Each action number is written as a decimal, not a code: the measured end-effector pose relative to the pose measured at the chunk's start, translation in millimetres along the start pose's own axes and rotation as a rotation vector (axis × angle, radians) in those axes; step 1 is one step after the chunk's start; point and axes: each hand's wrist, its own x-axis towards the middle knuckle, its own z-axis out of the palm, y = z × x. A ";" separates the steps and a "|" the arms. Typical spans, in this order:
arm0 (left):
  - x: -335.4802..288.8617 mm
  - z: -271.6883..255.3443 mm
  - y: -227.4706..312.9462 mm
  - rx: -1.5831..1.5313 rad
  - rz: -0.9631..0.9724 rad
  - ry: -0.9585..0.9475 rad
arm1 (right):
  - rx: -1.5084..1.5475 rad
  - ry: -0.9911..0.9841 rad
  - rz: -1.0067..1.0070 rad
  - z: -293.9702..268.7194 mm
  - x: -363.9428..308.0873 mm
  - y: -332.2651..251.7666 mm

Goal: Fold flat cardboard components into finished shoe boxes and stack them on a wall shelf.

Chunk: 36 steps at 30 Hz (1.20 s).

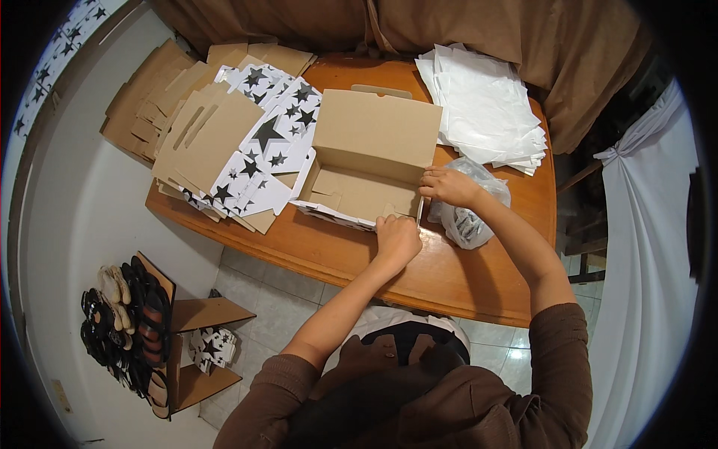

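Note:
A cardboard box (378, 118), plain brown inside with a white, black-starred outside, stands on the wooden table with its lid raised at the back. Over the front wall, close to the right corner, curl the fingers of my left hand (399, 241). My right hand (450, 185) grips the right side wall farther back, fingers bent over its edge. Inside, the bottom shows cut flaps, and nothing lies in it. Just beyond my right wrist sits a clear plastic bag (470, 224) with small greyish items that I cannot make out.
Flat unfolded star-patterned boxes (217, 142) are stacked on the left of the table (329, 258). A pile of white paper sheets (482, 105) lies at the back right. Below left, a shoe rack (168, 337) holds several sandals. Brown curtain (479, 26) hangs behind; white cloth (643, 224) hangs right.

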 end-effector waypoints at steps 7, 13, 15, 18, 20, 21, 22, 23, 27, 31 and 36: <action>-10.5 -23.6 -34.3 -0.079 0.187 0.135 | 0.066 -0.047 0.234 -9.2 9.9 -28.4; 13.5 -62.9 -140.9 -0.087 0.131 0.175 | 0.512 -0.099 0.629 -16.4 54.8 -76.2; 23.8 -72.3 -169.9 -0.088 0.088 0.019 | 0.557 -0.118 0.662 -6.0 72.3 -83.4; 40.2 -76.4 -185.0 -0.127 0.040 -0.287 | 0.664 -0.173 0.737 10.6 96.0 -85.2; 48.7 -75.5 -188.9 -0.147 0.045 -0.482 | 0.755 -0.283 0.815 25.1 109.0 -83.4; 51.1 -71.3 -194.1 -0.249 0.132 -0.523 | 0.778 -0.292 0.814 33.7 115.5 -82.9; 53.2 -65.3 -202.2 -0.351 0.215 -0.558 | 0.778 -0.292 0.814 34.6 125.2 -83.5; 56.8 -54.5 -213.4 -0.443 0.231 -0.551 | 0.837 -0.358 0.791 35.6 135.2 -84.1; 68.7 -59.7 -211.1 -0.603 0.107 -0.700 | 1.151 -0.286 0.800 44.1 138.2 -82.0; 70.1 -60.4 -208.7 -0.589 0.181 -0.728 | 1.371 -0.281 0.988 44.1 130.5 -70.3; 75.3 -54.9 -216.4 -0.629 0.296 -0.821 | 1.384 -0.243 0.897 43.1 118.8 -68.5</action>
